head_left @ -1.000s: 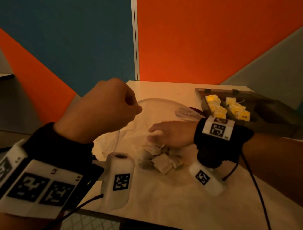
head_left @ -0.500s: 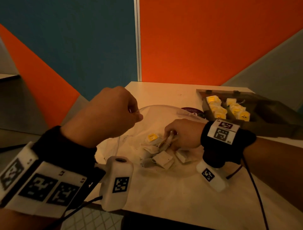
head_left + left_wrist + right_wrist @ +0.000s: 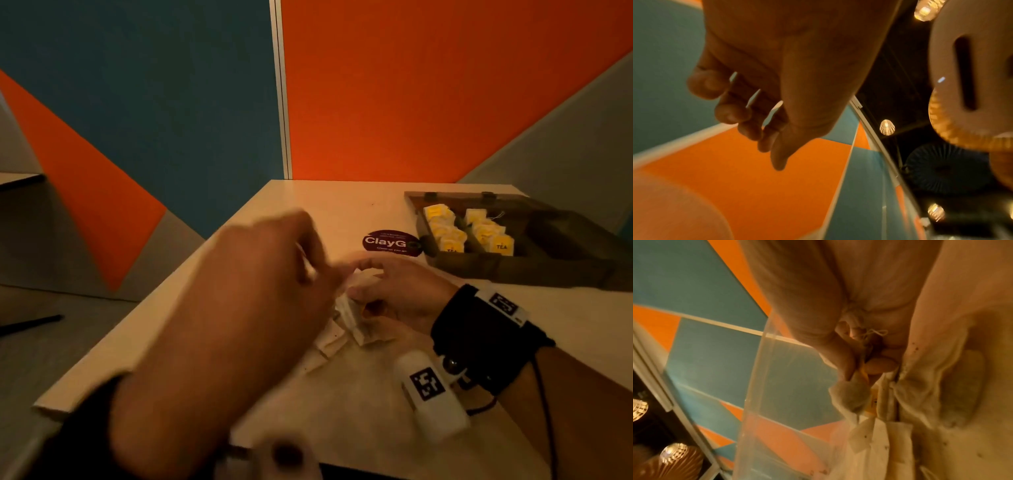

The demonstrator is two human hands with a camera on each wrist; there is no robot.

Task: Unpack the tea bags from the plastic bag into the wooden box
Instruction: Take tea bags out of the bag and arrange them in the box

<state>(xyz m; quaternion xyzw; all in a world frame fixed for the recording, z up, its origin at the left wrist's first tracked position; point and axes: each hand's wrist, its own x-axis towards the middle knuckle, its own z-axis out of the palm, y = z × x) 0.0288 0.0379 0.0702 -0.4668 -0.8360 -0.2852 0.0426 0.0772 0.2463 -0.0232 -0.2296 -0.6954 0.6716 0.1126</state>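
My right hand (image 3: 358, 279) grips a bunch of pale tea bags (image 3: 349, 315) just above the table; the right wrist view shows its fingers (image 3: 879, 364) curled round their strings and tags, with the tea bags (image 3: 851, 397) hanging below. The clear plastic bag (image 3: 764, 386) arcs beside them. My left hand (image 3: 308, 263) is blurred, close to the left of the right hand. In the left wrist view the left hand (image 3: 770, 151) has loosely curled fingers with nothing seen in them. The open wooden box (image 3: 445, 263) stands at the back right, with yellow-tagged tea bags (image 3: 448, 236) in two compartments.
A dark round ClayGo sticker (image 3: 390, 242) lies on the table (image 3: 342, 202) between my hands and the box. The table's left edge (image 3: 137, 325) runs diagonally, with floor beyond. Blue and orange wall panels stand behind the table.
My left hand has dropped from holding up the bag's rim and moved right toward the right hand. My right hand has gathered tea bags and lifted them slightly.
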